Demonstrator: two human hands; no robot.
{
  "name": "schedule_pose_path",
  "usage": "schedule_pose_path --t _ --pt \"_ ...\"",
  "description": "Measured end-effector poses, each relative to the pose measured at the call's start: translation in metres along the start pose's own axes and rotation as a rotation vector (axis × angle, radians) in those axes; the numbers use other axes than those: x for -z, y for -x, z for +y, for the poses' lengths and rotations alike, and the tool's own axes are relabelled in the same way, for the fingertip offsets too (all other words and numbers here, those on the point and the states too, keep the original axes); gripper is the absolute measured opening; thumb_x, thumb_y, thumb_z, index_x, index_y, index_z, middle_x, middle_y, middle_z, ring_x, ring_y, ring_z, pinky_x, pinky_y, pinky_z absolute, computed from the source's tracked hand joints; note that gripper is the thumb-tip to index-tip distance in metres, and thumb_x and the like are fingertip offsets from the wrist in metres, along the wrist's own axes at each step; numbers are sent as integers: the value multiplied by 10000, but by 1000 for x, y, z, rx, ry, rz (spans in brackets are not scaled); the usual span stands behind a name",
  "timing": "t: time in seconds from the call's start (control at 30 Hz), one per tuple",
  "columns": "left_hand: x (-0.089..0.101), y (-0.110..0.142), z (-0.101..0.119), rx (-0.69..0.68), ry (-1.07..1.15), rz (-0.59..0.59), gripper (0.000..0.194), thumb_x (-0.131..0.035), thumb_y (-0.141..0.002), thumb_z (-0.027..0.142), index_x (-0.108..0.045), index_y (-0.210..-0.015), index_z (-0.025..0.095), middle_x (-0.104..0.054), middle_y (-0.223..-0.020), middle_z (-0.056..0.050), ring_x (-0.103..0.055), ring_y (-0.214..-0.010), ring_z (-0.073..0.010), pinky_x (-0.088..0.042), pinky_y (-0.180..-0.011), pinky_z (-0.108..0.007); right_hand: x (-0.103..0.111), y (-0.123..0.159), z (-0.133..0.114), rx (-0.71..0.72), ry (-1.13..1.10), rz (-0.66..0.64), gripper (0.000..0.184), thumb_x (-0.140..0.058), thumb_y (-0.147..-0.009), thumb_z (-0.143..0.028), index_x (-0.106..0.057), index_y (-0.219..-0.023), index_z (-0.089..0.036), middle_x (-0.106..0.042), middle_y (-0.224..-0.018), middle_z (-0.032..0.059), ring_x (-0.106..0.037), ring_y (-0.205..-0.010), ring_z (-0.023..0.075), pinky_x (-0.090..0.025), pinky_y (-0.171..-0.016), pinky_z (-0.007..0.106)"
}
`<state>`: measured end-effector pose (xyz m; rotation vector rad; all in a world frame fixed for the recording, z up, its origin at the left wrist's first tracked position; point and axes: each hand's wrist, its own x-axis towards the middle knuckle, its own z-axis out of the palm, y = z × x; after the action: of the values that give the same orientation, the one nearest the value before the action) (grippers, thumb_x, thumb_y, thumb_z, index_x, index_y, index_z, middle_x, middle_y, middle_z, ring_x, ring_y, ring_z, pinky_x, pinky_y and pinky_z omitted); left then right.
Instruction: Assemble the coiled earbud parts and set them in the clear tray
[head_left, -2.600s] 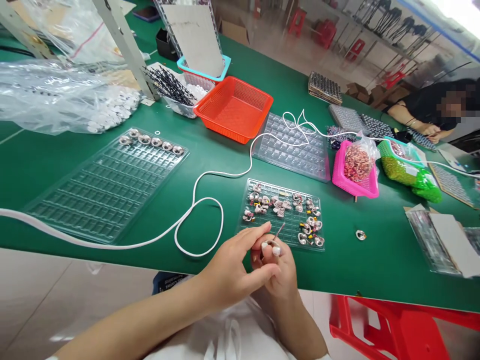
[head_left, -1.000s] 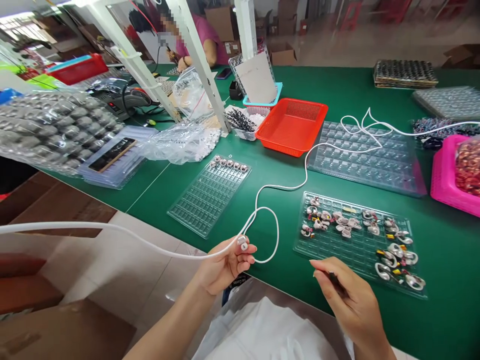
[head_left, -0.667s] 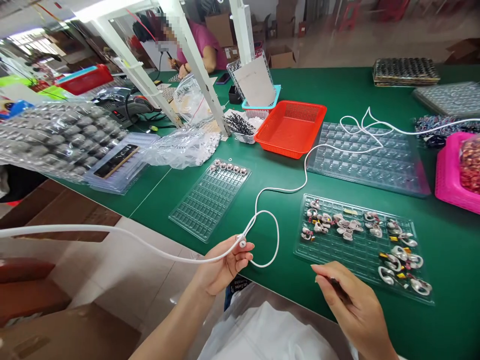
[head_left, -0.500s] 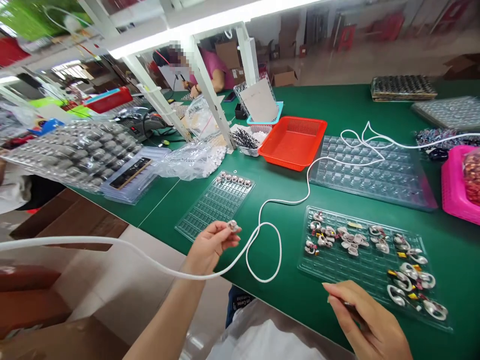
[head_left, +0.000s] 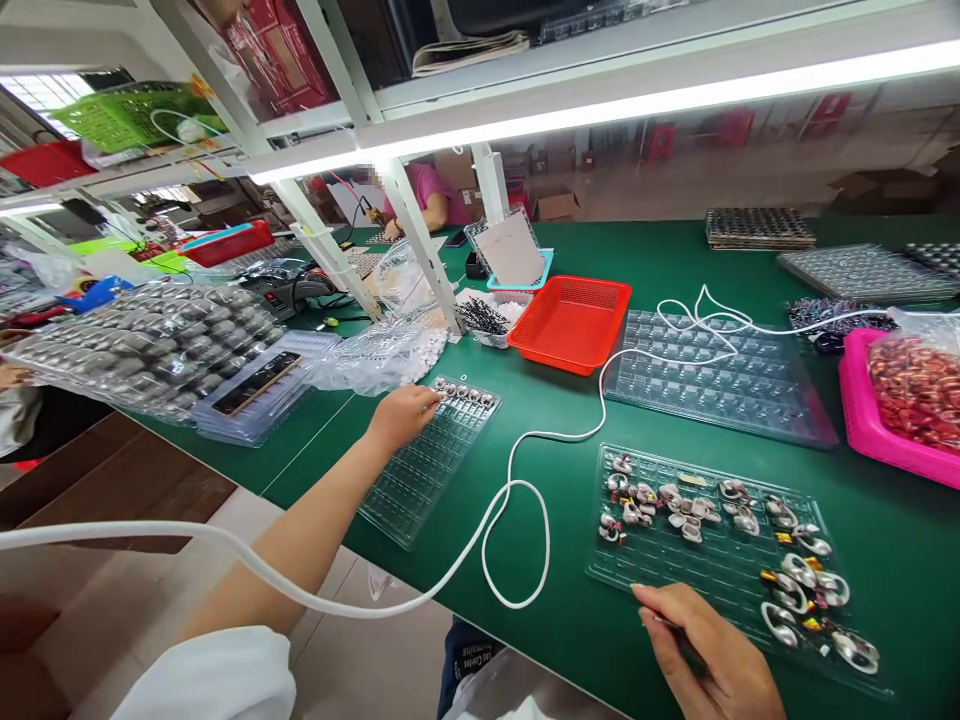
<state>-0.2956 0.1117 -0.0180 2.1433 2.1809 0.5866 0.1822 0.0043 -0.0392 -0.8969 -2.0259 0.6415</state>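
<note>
My left hand point(head_left: 401, 415) is stretched out over the far end of a clear compartment tray point(head_left: 420, 470), its fingers pinched at the row of small metal parts point(head_left: 465, 392) there. I cannot see whether a part is still between the fingertips. My right hand point(head_left: 712, 665) rests at the table's near edge, closed on a thin dark tool point(head_left: 679, 640). It lies just in front of a second clear tray point(head_left: 675, 555) that carries several loose metal and coloured parts. A white cable point(head_left: 517, 500) loops on the green table between the two trays.
An orange basket point(head_left: 570, 322), an empty clear tray point(head_left: 712, 375) and a pink basket with copper coils point(head_left: 896, 400) stand farther back. Stacked blister trays point(head_left: 142, 345) and plastic bags lie at the left. Another person point(head_left: 420, 195) works behind the white frame posts.
My left hand has carried the small metal part from near the cable loop forward to the row at the far end of the left tray. The right hand has stayed put with its tool.
</note>
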Motion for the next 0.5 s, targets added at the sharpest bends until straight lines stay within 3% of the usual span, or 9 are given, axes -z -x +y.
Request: schedule_pose_path --t 0.27,0.4,0.5 --pt "-7 -5 -26 -200 -241 -49 180 -579 -910 183 -732 -998 150 -757 -960 -84 -686 -878 -236 -524 -819 -401 -5 -1 -1 18 -59 3 271 -580 -939 -147 -640 -1196 -212 -726 -876 58 -715 -712 168 -583 -634 231" --pt "-7 -4 -20 -207 -348 -36 257 -523 -885 105 -754 -986 156 -774 -994 -117 -690 -861 -246 -533 -786 -369 -8 -1 0 27 -67 -11 274 -571 -941 -131 -638 -1196 -208 -724 -885 57 -711 -724 166 -573 -648 240" --pt "0 0 -3 -197 -384 -30 315 -486 -864 79 -753 -1018 144 -773 -1032 -100 -691 -912 -241 -528 -822 -334 -10 -2 -3 25 -79 -12 294 -556 -939 -94 -623 -1204 -203 -714 -876 56 -688 -719 164 -555 -641 253"
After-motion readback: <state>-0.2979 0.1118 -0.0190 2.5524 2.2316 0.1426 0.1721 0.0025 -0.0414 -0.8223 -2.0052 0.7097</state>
